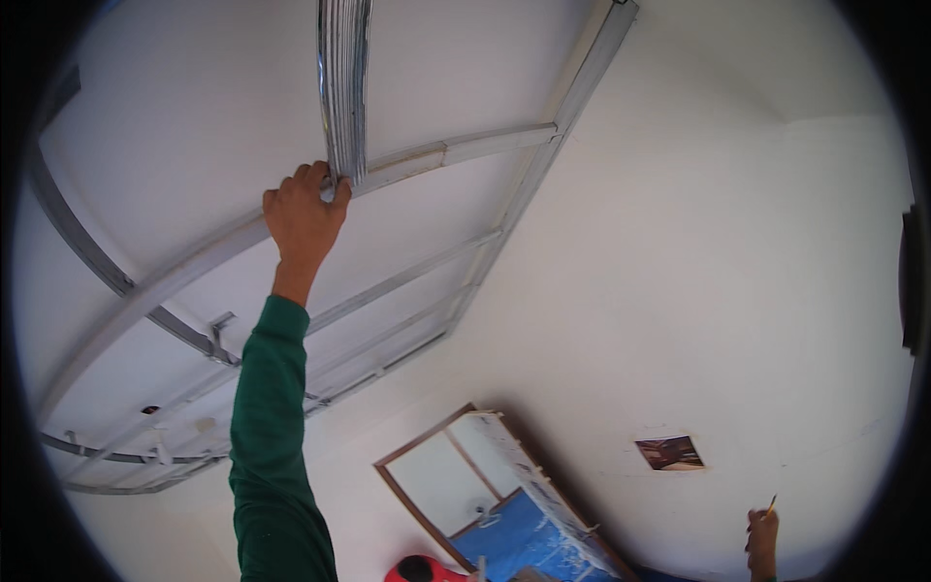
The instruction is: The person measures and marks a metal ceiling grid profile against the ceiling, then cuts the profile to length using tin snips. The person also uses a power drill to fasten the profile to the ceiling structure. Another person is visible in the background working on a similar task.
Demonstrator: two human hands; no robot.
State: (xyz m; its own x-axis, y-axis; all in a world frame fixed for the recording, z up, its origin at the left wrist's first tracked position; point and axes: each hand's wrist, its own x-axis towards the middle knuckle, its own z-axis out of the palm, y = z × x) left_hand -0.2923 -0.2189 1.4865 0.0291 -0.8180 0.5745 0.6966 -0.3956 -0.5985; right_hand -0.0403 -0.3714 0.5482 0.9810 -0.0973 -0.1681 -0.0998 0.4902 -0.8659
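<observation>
My left hand (pixel 303 218), at the end of a green-sleeved arm, has its fingers wrapped round the lower end of a ribbed silver metal channel (pixel 341 82), where it crosses a pale metal rail (pixel 456 146) of the ceiling frame. The fingertips are partly hidden at that junction. At the lower right, my right hand (pixel 761 533) is closed on a thin pencil-like stick (pixel 771 505), whose yellowish upper part sticks up past the fingers against the white wall.
A gridded metal ceiling frame (pixel 402 272) spans the left and upper view. Below are a wood-framed window or opening (pixel 427 485) with blue sheeting (pixel 514 529) and a red-and-black object (pixel 427 572). A square hole (pixel 669 451) is in the white wall (pixel 727 291).
</observation>
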